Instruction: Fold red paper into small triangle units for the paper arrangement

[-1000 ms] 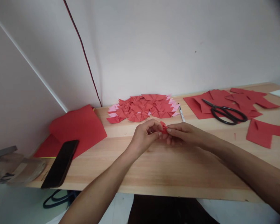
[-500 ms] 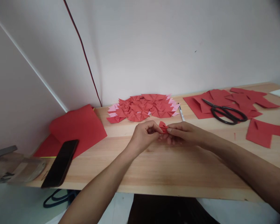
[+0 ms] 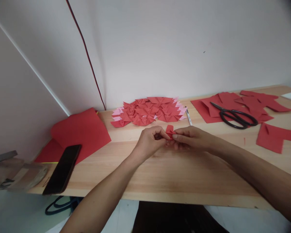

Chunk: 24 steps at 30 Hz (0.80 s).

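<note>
A small folded piece of red paper [image 3: 169,130] is pinched between both hands, above the middle of the wooden table. My left hand [image 3: 152,139] grips its left side with thumb and index finger. From the right, my right hand [image 3: 190,137] closes its thumb and fingertips on the other side; its lower fingers curl beneath and are partly hidden. Behind the hands, many folded red and pink paper pieces [image 3: 145,111] lie overlapping by the wall. A white marker [image 3: 188,117] rests just right of them.
Black-handled scissors [image 3: 237,119] lie on cut red paper [image 3: 208,111] at the right, with an L-shaped red piece [image 3: 270,142] nearer. At the left are large red sheets [image 3: 87,132], a black phone [image 3: 63,170] and a clear plastic container [image 3: 26,174] by the table edge [image 3: 160,200].
The upper part of the small red paper now stands flatter and more upright between my fingers. Both hands have hardly moved and still hold it.
</note>
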Motion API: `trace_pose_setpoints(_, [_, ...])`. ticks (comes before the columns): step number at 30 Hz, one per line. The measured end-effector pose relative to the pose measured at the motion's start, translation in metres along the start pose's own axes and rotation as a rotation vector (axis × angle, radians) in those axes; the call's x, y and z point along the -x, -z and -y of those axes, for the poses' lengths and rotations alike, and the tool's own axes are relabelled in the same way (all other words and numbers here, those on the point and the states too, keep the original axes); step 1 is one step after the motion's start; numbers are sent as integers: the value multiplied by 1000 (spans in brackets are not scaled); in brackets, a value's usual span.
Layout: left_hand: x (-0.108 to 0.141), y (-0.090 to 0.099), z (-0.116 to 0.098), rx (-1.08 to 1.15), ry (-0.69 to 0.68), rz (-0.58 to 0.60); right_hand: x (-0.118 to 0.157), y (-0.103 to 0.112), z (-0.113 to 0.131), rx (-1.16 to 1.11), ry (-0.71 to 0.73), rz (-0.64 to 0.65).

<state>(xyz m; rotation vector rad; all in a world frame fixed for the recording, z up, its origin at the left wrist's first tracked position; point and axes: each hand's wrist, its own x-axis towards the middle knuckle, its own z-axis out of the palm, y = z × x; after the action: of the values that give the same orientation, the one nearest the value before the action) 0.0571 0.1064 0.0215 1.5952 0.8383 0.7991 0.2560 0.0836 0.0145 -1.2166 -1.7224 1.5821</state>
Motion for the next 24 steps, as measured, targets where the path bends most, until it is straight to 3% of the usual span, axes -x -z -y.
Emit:
trace_pose_setpoints(16, [-2, 1, -3, 155, 97, 63, 0, 3, -2, 23, -2, 23])
trace_pose_setpoints(24, [-4, 1, -10, 151, 171, -2, -1, 1, -1, 24, -25, -22])
